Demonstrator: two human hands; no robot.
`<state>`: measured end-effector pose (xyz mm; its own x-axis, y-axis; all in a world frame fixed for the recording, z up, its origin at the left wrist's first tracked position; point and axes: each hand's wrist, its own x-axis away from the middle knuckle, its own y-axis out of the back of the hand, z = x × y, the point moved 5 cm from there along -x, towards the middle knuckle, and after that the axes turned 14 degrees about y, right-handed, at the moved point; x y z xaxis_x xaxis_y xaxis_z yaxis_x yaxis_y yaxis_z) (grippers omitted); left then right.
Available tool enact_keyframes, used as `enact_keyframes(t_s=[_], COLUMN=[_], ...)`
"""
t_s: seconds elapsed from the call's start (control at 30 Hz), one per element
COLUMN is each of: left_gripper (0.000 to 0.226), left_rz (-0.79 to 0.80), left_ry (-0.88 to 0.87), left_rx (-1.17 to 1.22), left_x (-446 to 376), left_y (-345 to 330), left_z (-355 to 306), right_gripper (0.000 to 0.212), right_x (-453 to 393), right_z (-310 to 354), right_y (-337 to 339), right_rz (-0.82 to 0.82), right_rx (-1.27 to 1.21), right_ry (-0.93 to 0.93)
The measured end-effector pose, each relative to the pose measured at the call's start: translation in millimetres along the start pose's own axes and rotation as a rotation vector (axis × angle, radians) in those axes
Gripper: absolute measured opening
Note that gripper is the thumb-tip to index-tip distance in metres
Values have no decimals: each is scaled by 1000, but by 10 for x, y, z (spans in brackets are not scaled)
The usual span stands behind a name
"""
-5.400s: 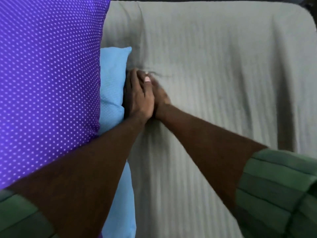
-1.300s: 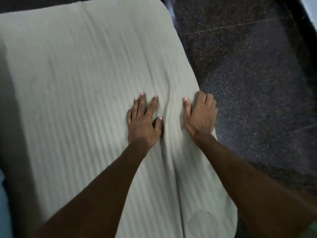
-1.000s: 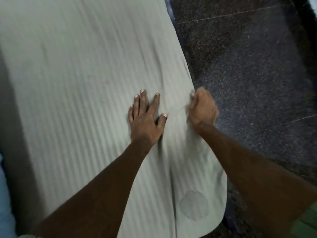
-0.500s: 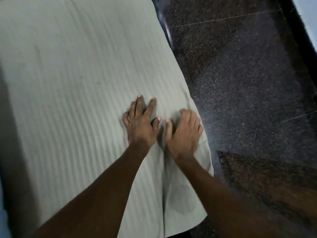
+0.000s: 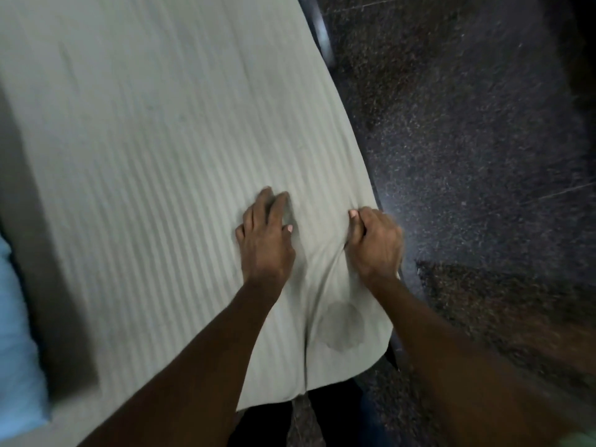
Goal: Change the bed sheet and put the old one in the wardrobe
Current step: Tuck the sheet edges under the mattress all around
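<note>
A pale grey-green striped bed sheet (image 5: 161, 150) covers the mattress across the left and middle of the head view. My left hand (image 5: 266, 240) presses flat on the sheet near the bed's right side, fingers spread. My right hand (image 5: 374, 243) sits at the bed's right edge with its fingers curled round a bunch of the sheet, thumb on top. Folds run between the two hands. A round darker patch (image 5: 342, 327) shows on the sheet below them.
Dark speckled stone floor (image 5: 467, 156) fills the right side. A light blue pillow (image 5: 16, 350) lies at the left edge. A dark bed frame bar (image 5: 322, 37) runs along the mattress's right side at the top.
My right hand slid from beside the left hand out to the bed's right edge and curled round the sheet. The left hand stayed pressed flat in place.
</note>
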<state>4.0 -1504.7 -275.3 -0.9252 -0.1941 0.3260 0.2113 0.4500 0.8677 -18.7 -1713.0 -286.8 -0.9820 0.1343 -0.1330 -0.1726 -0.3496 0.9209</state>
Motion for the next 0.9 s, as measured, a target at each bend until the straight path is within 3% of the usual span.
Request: enact_keyframes(t_s=[0.1,0.2,0.33,0.4,0.57,0.73,0.9], left_gripper=[62,67,79,80,77,77,67], left_rz=[18,59,148,175,257,224,172], left_ry=[-25,-115,-209,-230,-165,-188,-138], left_rx=[9,-33,-124,-168,-142,-179,-137], left_x=[75,187,547,848,1213,1517,1711], left_y=[18,24,-102,-94,-62,-92,-180], left_z=[37,88,301,443,598,724,691], right_gripper=[35,37,32,42,65,29,21], right_x=[1,-2,155,529,1756,1964,1988], right_z=[-50,-59,60,254,214,255,-32], right_y=[11,18,242,433,444,553,707], right_rz=[32,-17,-197,-233,79,115,113], right_rx=[30,29,46,57,148,50,116], right_ry=[-25,-199,-317,-303,-619,-391,-253])
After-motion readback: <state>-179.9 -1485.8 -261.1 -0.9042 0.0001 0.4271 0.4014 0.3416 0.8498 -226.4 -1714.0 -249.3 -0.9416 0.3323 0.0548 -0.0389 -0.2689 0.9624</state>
